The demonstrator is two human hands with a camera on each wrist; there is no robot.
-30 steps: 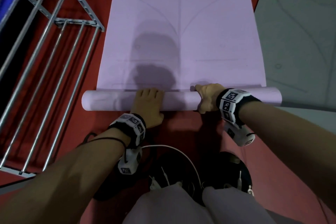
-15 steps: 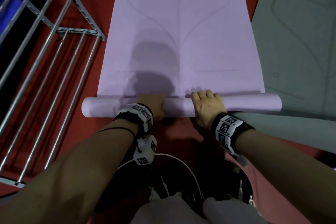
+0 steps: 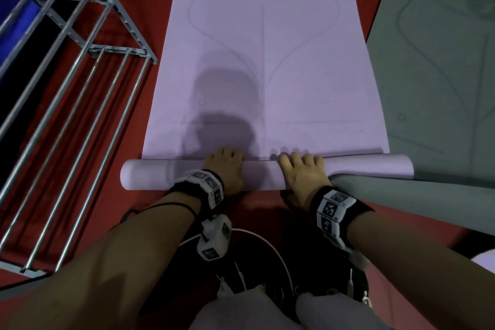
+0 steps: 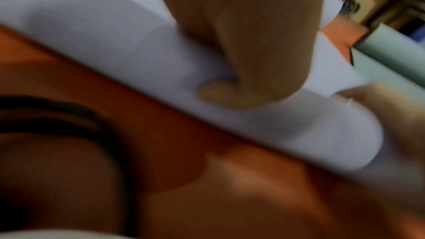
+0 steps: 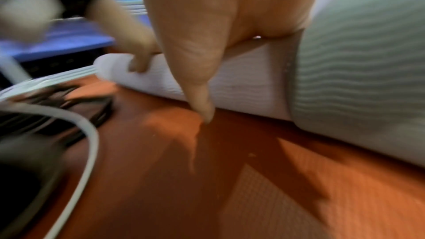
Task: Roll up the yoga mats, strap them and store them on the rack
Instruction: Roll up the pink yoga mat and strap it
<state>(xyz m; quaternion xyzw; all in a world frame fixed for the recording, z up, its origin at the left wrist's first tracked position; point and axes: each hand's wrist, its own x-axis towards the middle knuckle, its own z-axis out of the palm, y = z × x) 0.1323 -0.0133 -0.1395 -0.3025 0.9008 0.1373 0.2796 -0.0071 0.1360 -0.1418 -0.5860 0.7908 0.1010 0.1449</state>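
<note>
r hand (image 5: 207, 24) on lilac mat roll (image 5: 241, 86) — thumb down near red floor (image 5: 230, 188) — l hand (image 5: 135, 46) further along.

An exercise studio, by the look: yoga mats, lilac (image 3: 262, 83) and grey-green (image 3: 439, 75), spread on red floor matting (image 3: 128, 104) beside a metal rack (image 3: 80, 83).

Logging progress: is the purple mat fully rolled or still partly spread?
Partly spread: only the near end of the purple mat is rolled, under both hands; the rest lies flat.
</note>
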